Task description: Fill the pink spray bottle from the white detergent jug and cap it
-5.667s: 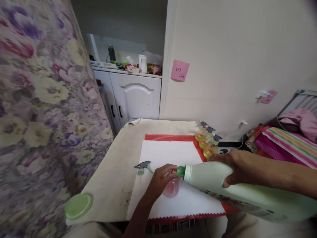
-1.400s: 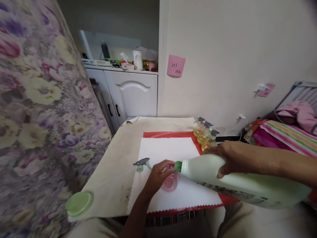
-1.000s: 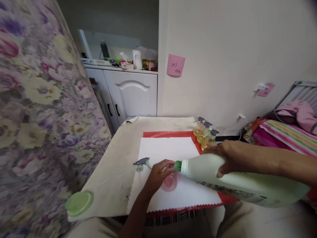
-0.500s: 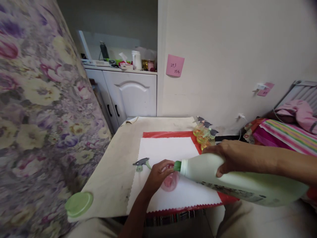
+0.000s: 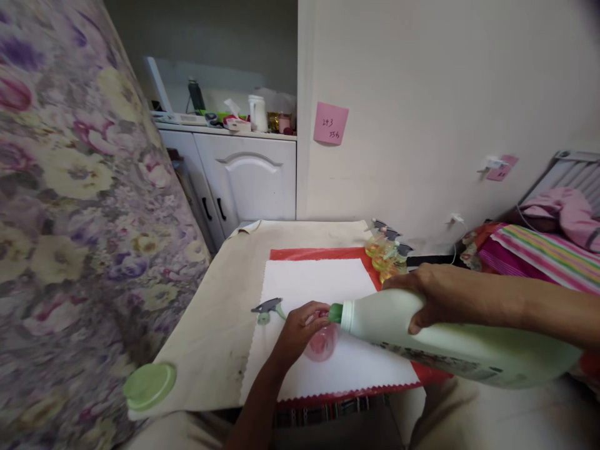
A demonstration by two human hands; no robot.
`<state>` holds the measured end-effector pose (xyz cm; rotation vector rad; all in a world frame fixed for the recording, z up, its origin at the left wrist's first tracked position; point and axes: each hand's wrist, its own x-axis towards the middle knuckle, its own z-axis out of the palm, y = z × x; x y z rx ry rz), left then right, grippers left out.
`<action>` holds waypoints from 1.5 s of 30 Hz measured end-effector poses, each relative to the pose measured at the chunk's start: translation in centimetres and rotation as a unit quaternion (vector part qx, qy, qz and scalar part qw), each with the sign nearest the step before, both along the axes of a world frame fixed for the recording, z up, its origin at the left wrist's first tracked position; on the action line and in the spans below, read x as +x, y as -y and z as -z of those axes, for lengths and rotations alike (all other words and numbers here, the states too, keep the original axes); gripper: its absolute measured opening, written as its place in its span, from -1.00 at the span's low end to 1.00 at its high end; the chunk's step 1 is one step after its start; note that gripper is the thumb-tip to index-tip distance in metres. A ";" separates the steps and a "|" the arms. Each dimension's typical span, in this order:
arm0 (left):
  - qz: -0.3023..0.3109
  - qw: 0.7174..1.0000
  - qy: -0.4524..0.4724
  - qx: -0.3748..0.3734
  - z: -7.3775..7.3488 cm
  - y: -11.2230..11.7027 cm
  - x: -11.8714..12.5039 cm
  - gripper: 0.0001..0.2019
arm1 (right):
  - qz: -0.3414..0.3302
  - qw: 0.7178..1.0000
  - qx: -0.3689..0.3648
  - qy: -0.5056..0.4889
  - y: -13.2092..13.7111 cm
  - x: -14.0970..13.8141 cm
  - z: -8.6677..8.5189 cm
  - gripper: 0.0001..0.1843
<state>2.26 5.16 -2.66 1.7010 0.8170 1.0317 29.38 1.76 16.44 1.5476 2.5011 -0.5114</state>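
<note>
My right hand [image 5: 417, 294] is wrapped round a large pale green jug [image 5: 469, 340], tipped on its side with its green spout [image 5: 335, 313] pointing left. That spout meets the mouth of a small clear pink bottle [image 5: 321, 345] standing on a white sheet [image 5: 365, 369]. My left hand [image 5: 302, 328] has its fingers closed round the bottle's neck, close by the spout. Whether liquid is flowing cannot be made out. Left of this hand, a grey and green spray trigger head [image 5: 269, 308] lies on the sheet's left edge.
Several spray bottles with yellow liquid [image 5: 387, 256] stand at the table's back right corner. A green round lid [image 5: 150, 384] lies at the front left corner. A floral curtain [image 5: 94, 219] hangs along the left, and a wall [image 5: 398, 156] rises behind the table.
Almost nothing differs. Both hands, the jug and the pink bottle keep their places, apart from a very slight shift of the whole view.
</note>
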 end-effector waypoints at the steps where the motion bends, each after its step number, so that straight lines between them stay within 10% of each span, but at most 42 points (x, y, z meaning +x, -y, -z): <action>1: -0.001 1.000 -0.001 0.000 0.0 0.0 0.0 -0.83 | 0.001 1.000 0.002 0.000 0.0 0.0 0.0 -0.43; 45: -0.003 1.000 -0.010 0.006 -0.2 0.1 -0.1 -0.84 | -0.015 1.000 -0.007 0.001 -0.2 0.0 -0.2 -0.49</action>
